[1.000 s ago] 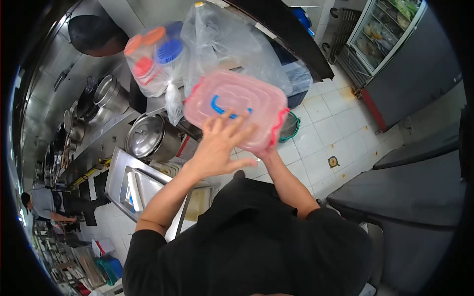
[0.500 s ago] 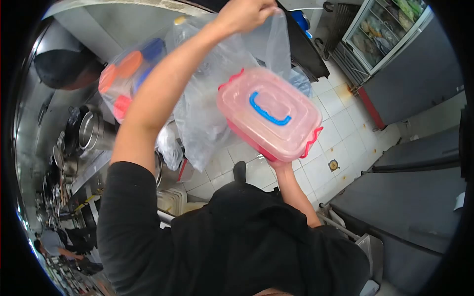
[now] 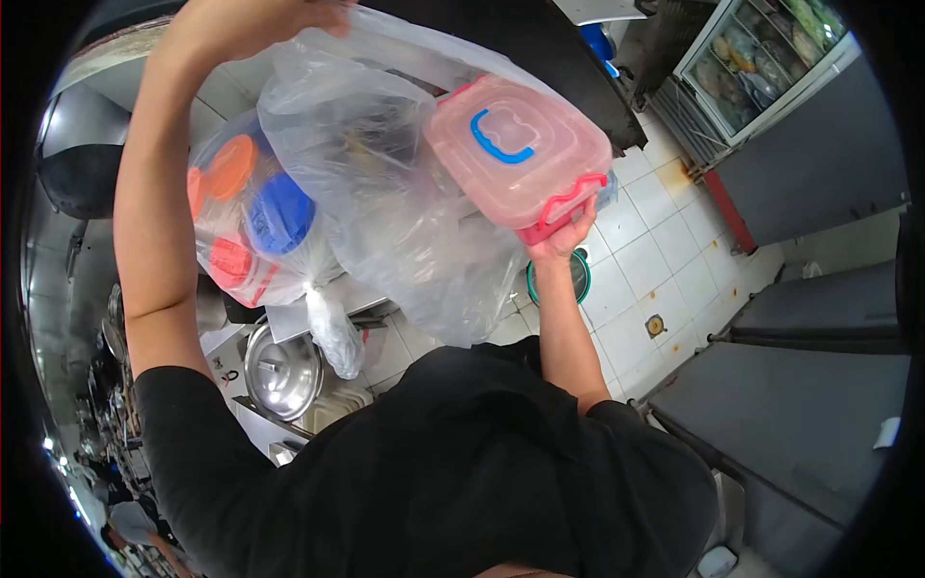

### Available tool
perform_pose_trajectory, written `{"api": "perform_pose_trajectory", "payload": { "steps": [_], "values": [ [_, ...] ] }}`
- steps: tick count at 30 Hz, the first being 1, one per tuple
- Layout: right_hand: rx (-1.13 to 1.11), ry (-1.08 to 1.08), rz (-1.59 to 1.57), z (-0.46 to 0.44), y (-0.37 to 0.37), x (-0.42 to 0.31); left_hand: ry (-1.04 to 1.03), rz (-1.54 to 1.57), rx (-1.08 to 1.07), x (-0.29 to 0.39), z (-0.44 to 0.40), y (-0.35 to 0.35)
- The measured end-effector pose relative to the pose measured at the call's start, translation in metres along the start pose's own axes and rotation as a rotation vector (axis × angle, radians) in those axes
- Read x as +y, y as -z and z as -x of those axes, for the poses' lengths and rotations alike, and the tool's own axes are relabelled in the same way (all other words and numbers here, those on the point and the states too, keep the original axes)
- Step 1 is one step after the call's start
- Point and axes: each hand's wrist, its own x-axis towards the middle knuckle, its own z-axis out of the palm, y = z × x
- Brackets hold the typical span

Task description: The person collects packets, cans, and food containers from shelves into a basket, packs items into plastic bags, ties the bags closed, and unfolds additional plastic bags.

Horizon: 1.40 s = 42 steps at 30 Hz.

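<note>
My left hand [image 3: 255, 24] is raised at the top edge, its fingers closed on the rim of a large clear plastic bag [image 3: 376, 193]. The bag hangs stretched out and crumpled in front of me. My right hand [image 3: 567, 233] grips the near end of a pink plastic storage box [image 3: 568, 144] from below. The box has a translucent lid, a blue handle and red side clips. Its far left end lies against the bag's mouth, partly behind the film. Left of it sits a knotted clear bag of containers [image 3: 279, 214] with orange, blue and red lids.
A steel pot lid [image 3: 282, 371] lies at lower left, near cookware. A black wok [image 3: 82, 181] is at far left. A green-rimmed round item [image 3: 585, 276] is below my right hand. A glass-door fridge [image 3: 761, 58] and grey cabinets [image 3: 780, 414] line the right.
My left hand has moved left, pulling the bag's rim wide. My right hand has lifted the pink box up and slightly left, to the bag's mouth.
</note>
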Motion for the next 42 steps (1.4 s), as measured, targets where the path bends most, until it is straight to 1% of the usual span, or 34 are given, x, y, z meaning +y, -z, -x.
{"api": "perform_pose_trajectory", "payload": {
  "steps": [1, 3, 4, 5, 6, 8, 9, 11, 12, 13, 15, 16, 18, 19, 20, 21, 22, 23, 24, 25, 27, 28, 29, 30, 31, 32, 33, 34, 35, 37, 39, 40, 42],
  "values": [
    [0.002, -0.009, 0.004, -0.006, 0.0, 0.007, -0.054, 0.021, 0.048, -0.008, 0.001, -0.003],
    [0.073, 0.103, 0.131, -0.012, -0.013, 0.032, -0.054, 0.159, 0.339, 0.007, -0.002, -0.005],
    [0.057, 0.094, 0.086, -0.017, -0.009, 0.046, -0.041, 0.219, 0.408, 0.022, -0.005, -0.002],
    [0.052, 0.08, 0.087, -0.027, 0.015, 0.057, -0.027, 0.214, 0.407, 0.024, -0.011, -0.006],
    [0.147, 0.199, 0.297, -0.04, 0.051, 0.073, -0.092, 0.213, 0.476, 0.022, -0.017, -0.012],
    [0.131, 0.408, 0.777, -0.044, 0.081, 0.078, -0.198, 0.237, 0.557, 0.03, -0.028, -0.017],
    [0.111, 0.392, 0.778, -0.034, 0.073, 0.064, -0.252, 0.246, 0.595, 0.034, -0.033, -0.02],
    [0.028, 0.044, 0.83, -0.016, 0.035, 0.027, -0.044, 0.457, 0.758, 0.06, -0.034, -0.017],
    [-0.193, 0.125, 0.816, -0.022, 0.042, 0.022, -0.005, 0.454, 0.796, 0.063, -0.038, -0.023],
    [-0.206, 0.119, 0.808, -0.031, 0.049, 0.02, 0.034, 0.452, 0.833, 0.067, -0.041, -0.029],
    [-0.411, 0.504, 1.468, -0.044, 0.055, 0.014, 0.071, 0.818, 0.846, 0.075, -0.051, -0.035],
    [-0.415, 0.502, 1.459, -0.045, 0.059, 0.015, 0.286, 0.86, 0.797, 0.085, -0.047, -0.036],
    [-0.358, 0.239, 1.063, -0.035, 0.049, 0.017, 0.31, 0.852, 0.785, 0.087, -0.056, -0.042],
    [-0.358, 0.233, 1.055, -0.036, 0.046, 0.011, 0.329, 0.851, 0.776, 0.088, -0.058, -0.043],
    [-0.383, 0.232, 1.115, -0.037, 0.042, 0.005, 0.367, 0.854, 0.703, 0.094, -0.058, -0.038],
    [-0.407, 0.229, 1.177, -0.037, 0.034, -0.002, 0.372, 0.849, 0.697, 0.104, -0.061, -0.033],
    [-0.406, 0.221, 1.173, -0.041, 0.027, -0.013, 0.383, 0.873, 0.629, 0.114, -0.063, -0.029],
    [-0.567, 0.122, 1.203, -0.05, 0.012, -0.029, 0.395, 0.896, 0.566, 0.124, -0.063, -0.025],
    [-0.655, 0.069, 1.211, -0.058, 0.008, -0.033, 0.409, 0.916, 0.506, 0.13, -0.064, -0.023],
    [-0.743, 0.015, 1.217, -0.066, 0.005, -0.038, 0.421, 0.909, 0.508, 0.134, -0.063, -0.024],
    [-0.752, -0.056, 1.198, -0.07, 0.006, -0.037, 0.481, 0.941, 0.417, 0.141, -0.058, -0.031],
    [-0.758, -0.062, 1.195, -0.067, 0.007, -0.035, 0.476, 0.742, 0.434, 0.143, -0.052, -0.038],
    [-0.743, -0.095, 1.184, -0.061, 0.006, -0.031, 0.482, 0.741, 0.437, 0.148, -0.046, -0.038],
    [-0.725, -0.121, 1.171, -0.058, 0.005, -0.027, 0.454, 0.795, 0.387, 0.153, -0.04, -0.036],
    [-0.728, -0.117, 1.17, -0.057, 0.007, -0.022, 0.423, 0.848, 0.337, 0.157, -0.034, -0.034],
    [-0.734, -0.076, 1.167, -0.056, 0.007, -0.018, 0.462, 0.929, 0.265, 0.159, -0.027, -0.033],
    [-0.738, -0.034, 1.164, -0.056, 0.008, -0.014, 0.461, 0.925, 0.268, 0.159, -0.025, -0.034],
    [-0.743, -0.035, 1.163, -0.061, 0.008, -0.014, 0.417, 0.903, 0.288, 0.158, -0.024, -0.038],
    [-0.756, -0.048, 1.221, -0.068, 0.004, -0.016, 0.379, 0.882, 0.309, 0.158, -0.021, -0.041],
    [-0.778, -0.081, 1.287, -0.066, -0.012, -0.014, 0.381, 0.758, 0.382, 0.156, -0.035, -0.05],
    [-0.773, 0.108, 1.45, -0.051, -0.03, -0.009, 0.252, 0.705, 0.486, 0.155, -0.053, -0.06],
    [-0.786, 0.097, 1.454, -0.05, -0.025, -0.006, 0.267, 0.708, 0.493, 0.156, -0.057, -0.059],
    [-0.827, 0.161, 1.391, -0.057, -0.02, -0.002, 0.251, 0.878, 0.415, 0.152, -0.059, -0.047]
  ]
}}
